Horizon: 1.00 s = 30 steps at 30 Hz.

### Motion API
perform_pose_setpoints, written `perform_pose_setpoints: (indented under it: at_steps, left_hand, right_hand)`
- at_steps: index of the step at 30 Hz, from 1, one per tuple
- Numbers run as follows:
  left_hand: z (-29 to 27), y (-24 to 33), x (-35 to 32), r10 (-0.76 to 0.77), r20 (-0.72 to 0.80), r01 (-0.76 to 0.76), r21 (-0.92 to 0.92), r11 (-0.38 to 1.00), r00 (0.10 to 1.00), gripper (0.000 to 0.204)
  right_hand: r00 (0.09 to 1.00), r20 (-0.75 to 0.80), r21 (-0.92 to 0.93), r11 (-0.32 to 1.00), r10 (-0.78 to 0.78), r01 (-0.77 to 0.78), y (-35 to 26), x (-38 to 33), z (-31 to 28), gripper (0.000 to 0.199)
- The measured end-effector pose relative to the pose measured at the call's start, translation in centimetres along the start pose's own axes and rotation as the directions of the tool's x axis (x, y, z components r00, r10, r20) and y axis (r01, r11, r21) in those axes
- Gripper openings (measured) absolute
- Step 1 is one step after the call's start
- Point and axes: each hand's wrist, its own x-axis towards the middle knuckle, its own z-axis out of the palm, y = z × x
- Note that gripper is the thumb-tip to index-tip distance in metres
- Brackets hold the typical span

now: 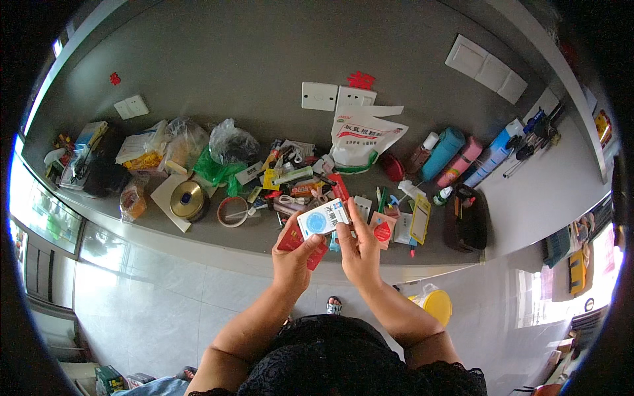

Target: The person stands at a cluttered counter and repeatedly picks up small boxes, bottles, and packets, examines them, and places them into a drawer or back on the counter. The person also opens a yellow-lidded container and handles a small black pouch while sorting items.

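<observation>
Between my two hands, above the counter's front edge, is a small white box (323, 220) with a blue round print. My left hand (292, 256) is closed on its left end, thumb along the lower edge. A red card or packet (317, 256) also sits in that hand, below the box. My right hand (358, 254) pinches the box's right end with thumb and fingers. Another red strip (338, 186) shows just beyond the box; whether it is held I cannot tell. Behind my hands lie a jumble of small packages and a white cable (290, 200).
A white pouch (363, 142) stands at the back. Left are a green plastic bag (218, 173), a round gold-topped tin (187, 200) and a tape roll (232, 211). Right are a blue bottle (444, 153), a pink bottle (460, 163) and a dark basket (465, 224). A yellow bin (437, 307) stands below.
</observation>
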Motion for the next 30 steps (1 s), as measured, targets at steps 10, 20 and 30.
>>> perform_pose_setpoints:
  at_steps: [10, 20, 30]
  left_hand:
    - [-0.7, -1.2, 0.1, -0.054, -0.008, 0.054, 0.099, 0.994, 0.999, 0.061]
    - [-1.3, -4.7, -1.4, -0.306, 0.105, 0.296, 0.099, 0.95, 0.946, 0.047]
    - [-9.9, -8.2, -3.4, -0.763, 0.009, 0.762, -0.073, 0.644, 0.646, 0.028]
  right_hand:
    - [0.976, 0.076, 0.088, 0.973, 0.206, -0.212, 1.1, -1.1, -1.1, 0.04]
    - [0.803, -0.228, 0.568, 0.745, 0.55, -0.349, 2.4, -3.4, -3.2, 0.028]
    - [0.849, -0.06, 0.047, 0.851, 0.525, -0.523, 10.4, -14.6, -8.6, 0.029]
